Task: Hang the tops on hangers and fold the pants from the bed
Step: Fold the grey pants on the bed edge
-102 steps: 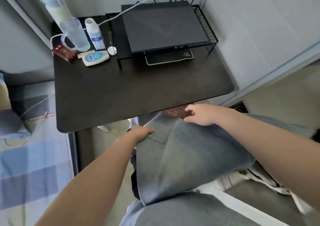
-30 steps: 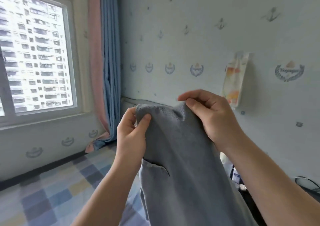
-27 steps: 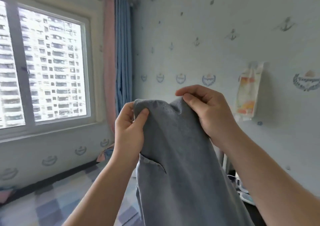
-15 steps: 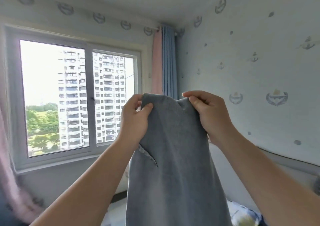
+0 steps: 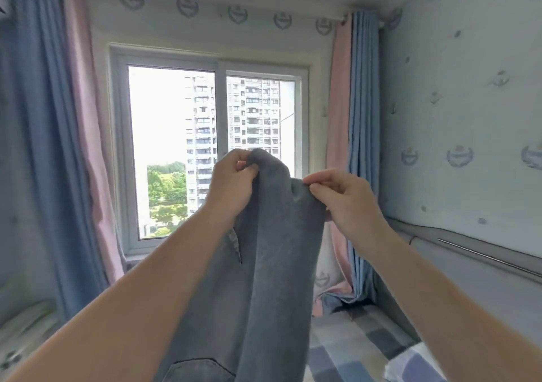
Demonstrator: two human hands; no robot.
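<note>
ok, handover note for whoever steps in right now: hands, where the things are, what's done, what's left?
Left hand: pinches the top edge of the grey pants.
Right hand: pinches the same edge, a little lower.
Pants: held up in the air in front of the window, hanging unfolded between the arms. The checked bed is at lower right.
Done: pants are lifted off the bed.
Left: fold them. No tops or hangers are in view, so their state is unknown.

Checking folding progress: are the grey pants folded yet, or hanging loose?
Hanging, not folded up: the grey pants dangle in the air, their top edge pinched by the left hand and the right hand.
</note>
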